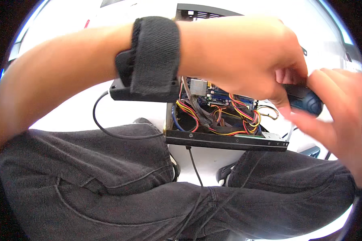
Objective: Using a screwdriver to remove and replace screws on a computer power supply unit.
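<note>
My left arm crosses in from the left, with a wide black strap round its wrist. My left hand (pixel 265 60) is above the right side of an open computer case (pixel 225 139), its fingers curled round the near end of a dark blue-black tool handle (pixel 309 101). My right hand (pixel 338 104) comes in from the right and grips the same rounded handle, thumb below and fingers over it. The tool's tip is hidden behind my left hand. Inside the case are red, yellow and black cables (pixel 241 114), a silver heatsink (pixel 198 86) and a blue circuit board, partly covered by my left forearm.
A black box (pixel 145 94) with a grey cable (pixel 108 130) sits under my left wrist. A vented black panel (pixel 205 11) lies at the far side. My crossed legs in dark trousers (pixel 100 168) frame the case's near edge. A thin black cable (pixel 195 168) runs toward me.
</note>
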{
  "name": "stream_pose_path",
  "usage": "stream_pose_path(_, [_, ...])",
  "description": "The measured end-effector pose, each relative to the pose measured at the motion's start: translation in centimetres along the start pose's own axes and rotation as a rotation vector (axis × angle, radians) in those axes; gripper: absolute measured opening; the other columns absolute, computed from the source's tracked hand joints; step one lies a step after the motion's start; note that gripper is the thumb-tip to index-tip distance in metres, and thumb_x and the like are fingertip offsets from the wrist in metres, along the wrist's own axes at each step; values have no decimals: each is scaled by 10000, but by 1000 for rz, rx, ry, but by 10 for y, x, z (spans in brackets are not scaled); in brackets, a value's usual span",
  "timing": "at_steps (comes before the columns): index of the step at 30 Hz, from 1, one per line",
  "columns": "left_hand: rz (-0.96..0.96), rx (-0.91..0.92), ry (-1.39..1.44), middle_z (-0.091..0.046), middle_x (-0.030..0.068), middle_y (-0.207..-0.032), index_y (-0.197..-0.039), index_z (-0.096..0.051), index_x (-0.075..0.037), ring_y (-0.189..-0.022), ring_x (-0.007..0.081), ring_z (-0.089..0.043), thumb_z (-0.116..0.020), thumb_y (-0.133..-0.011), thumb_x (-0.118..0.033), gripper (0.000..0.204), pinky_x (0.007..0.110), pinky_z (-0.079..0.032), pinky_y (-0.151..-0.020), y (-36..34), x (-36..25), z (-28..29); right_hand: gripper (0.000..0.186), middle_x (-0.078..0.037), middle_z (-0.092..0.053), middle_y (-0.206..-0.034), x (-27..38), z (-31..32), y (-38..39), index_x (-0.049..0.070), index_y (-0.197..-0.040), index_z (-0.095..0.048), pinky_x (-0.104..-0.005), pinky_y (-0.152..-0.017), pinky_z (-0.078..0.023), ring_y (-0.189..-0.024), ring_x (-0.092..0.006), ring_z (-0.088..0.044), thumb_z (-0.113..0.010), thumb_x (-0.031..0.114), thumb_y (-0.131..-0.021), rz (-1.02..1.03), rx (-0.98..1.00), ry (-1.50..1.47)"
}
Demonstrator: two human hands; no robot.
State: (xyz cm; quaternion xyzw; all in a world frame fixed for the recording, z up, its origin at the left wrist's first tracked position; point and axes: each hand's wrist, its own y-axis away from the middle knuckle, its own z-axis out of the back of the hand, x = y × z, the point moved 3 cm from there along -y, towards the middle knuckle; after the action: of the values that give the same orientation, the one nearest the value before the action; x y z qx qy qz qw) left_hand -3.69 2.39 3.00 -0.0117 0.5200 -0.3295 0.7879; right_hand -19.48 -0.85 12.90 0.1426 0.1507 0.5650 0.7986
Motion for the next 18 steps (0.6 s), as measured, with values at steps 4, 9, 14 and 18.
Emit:
stream_pose_path(4, [-27, 58, -28, -757, 161, -924, -1051, -769, -8, -902, 324, -717, -808, -851, -314, 368, 406, -556, -856, -2, 2, 5, 283, -118, -513, -687, 14, 5, 12, 46, -949, -626, -364, -645, -427, -676, -265, -553, -727, 310, -960, -1, -3, 130])
stream_pose_path(9, [158, 139, 54, -742, 129, -996, -1105, -747, -11, -959, 299, -711, -847, -809, -331, 448, 369, -554, -882, 5, 7, 13, 289, -124, -508, -673, 14, 10, 15, 46, -942, -625, -371, -641, -424, -667, -274, -550, -716, 318, -973, -28, -14, 159])
stream_pose_path(14, [156, 57, 109, -739, 124, -1032, -1069, -737, -11, -956, 292, -714, -879, -752, -347, 483, 375, -560, -852, 15, 2, 2, 268, -150, -517, -656, -6, 3, -3, 49, -932, -623, -382, -613, -422, -640, -300, -567, -704, 299, -984, -109, 63, 9])
stream_pose_path(18, [138, 90, -71, -734, 143, -974, -1051, -722, -23, -949, 355, -699, -824, -830, -339, 400, 448, -544, -811, 12, 1, -2, 254, -158, -540, -679, -11, 2, -16, 37, -934, -616, -383, -589, -422, -616, -322, -574, -688, 273, -995, -24, 75, -217])
